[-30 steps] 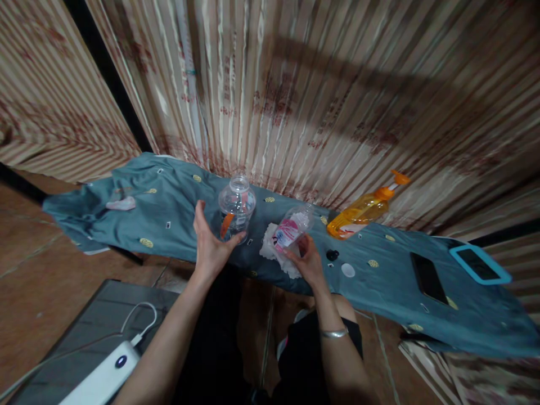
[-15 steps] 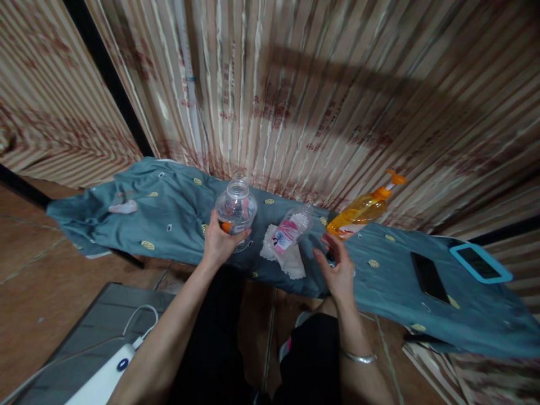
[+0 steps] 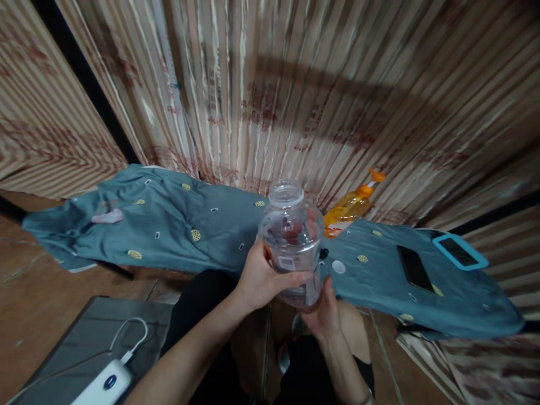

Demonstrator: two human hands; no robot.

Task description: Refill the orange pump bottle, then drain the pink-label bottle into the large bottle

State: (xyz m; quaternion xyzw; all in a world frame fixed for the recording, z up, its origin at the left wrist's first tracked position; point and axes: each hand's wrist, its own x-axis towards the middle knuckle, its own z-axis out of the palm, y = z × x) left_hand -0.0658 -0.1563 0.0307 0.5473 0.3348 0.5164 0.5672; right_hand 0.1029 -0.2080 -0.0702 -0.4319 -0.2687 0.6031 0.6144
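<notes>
A large clear plastic jar [image 3: 291, 225] with an open, uncapped mouth is held up over the front edge of the cloth-covered bench. My left hand [image 3: 264, 278] wraps around its near left side, thumb across the front. At the jar's base, my right hand [image 3: 324, 315] cups the bottom right, its fingertips partly hidden underneath. Behind the jar, the smaller bottle and the white tissue are hidden from sight. Just right of it lie a small black object [image 3: 324, 253] and a white round disc [image 3: 338, 267]. An orange pump bottle [image 3: 346, 209] leans beyond them.
Green patterned cloth [image 3: 228, 225] covers the narrow bench. A black phone [image 3: 414, 268] and a blue-framed device [image 3: 460, 251] lie at the right. A pale crumpled piece [image 3: 107, 216] lies at the left. On a grey surface below, a white power bank [image 3: 105, 385] has a cable plugged in.
My left hand has lifted the jar off the bench and brought it right and closer. My right hand has moved down and in to its base. The smaller bottle and tissue have become hidden.
</notes>
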